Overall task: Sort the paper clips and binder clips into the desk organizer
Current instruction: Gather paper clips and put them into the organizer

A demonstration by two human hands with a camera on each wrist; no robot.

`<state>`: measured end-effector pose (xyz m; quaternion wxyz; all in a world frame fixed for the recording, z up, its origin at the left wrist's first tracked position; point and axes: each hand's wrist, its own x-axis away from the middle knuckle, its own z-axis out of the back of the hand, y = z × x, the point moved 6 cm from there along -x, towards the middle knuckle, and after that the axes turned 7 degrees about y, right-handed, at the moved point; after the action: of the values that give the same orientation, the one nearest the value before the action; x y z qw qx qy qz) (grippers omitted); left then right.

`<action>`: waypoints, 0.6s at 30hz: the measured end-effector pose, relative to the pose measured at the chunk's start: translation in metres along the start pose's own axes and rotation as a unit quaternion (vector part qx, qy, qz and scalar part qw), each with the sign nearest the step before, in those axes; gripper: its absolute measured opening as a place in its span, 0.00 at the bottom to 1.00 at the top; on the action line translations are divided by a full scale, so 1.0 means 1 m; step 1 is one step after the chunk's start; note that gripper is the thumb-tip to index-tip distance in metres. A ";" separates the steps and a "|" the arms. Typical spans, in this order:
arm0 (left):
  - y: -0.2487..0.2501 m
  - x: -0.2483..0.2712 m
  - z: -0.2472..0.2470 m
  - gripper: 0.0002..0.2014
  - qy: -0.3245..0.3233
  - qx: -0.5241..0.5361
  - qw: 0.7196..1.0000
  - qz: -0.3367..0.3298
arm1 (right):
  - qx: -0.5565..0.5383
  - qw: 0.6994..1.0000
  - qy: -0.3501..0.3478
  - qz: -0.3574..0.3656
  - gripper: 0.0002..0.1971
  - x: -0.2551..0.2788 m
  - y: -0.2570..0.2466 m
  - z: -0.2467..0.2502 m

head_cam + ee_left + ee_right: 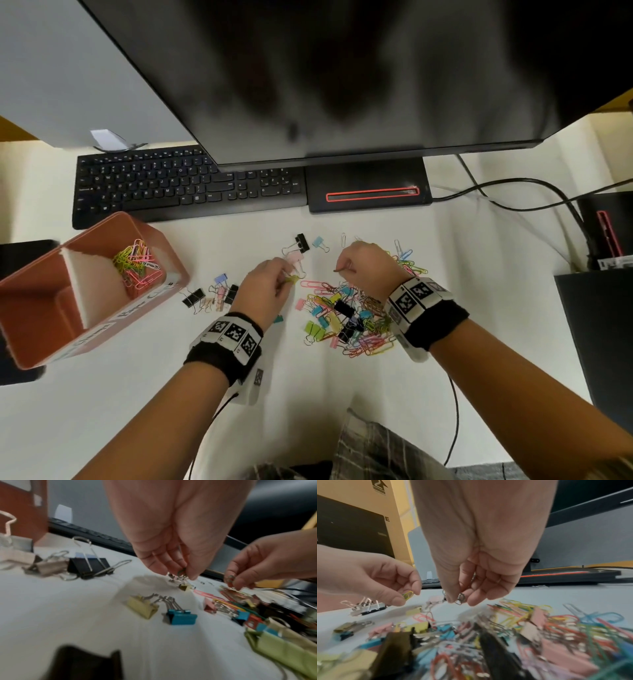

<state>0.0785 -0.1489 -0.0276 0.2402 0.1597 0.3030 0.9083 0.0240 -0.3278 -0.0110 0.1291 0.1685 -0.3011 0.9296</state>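
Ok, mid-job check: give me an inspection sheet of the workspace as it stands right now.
Surface: white desk, bare in front of the person.
Job's things: mixed pile of clips beneath the right hand; small group of binder clips left of it; pink organizer at left, coloured paper clips in its far compartment, near compartment looks empty.
Clutter: stray binder clips near the keyboard.
Hands: left hand pinches a yellow-green paper clip; right hand pinches a dark paper clip.
Cables: black cables at right; wrist-camera leads by the person.
Surroundings: keyboard, monitor overhead.
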 end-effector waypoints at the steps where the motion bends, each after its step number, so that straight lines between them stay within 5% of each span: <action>1: 0.006 0.003 -0.002 0.09 -0.023 0.006 0.999 -0.028 | 0.003 1.000 -0.005 0.010 0.08 0.001 -0.004 -0.002; 4: 0.021 0.008 -0.016 0.14 -0.092 0.003 0.993 -0.079 | 0.051 0.998 -0.024 0.028 0.08 0.002 -0.019 -0.017; 7: 0.027 0.002 -0.030 0.16 -0.111 -0.047 0.991 -0.060 | 0.093 0.995 -0.025 0.022 0.10 -0.001 -0.022 -0.031; 18: 0.033 -0.016 -0.026 0.04 -0.125 -0.103 0.985 -0.059 | 0.016 0.998 -0.050 0.030 0.11 0.007 -0.006 -0.023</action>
<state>0.0695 -0.1932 -0.0293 0.3442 0.2282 0.1840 0.8920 0.0144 -0.3082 -0.0224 0.0834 0.2077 -0.2968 0.9283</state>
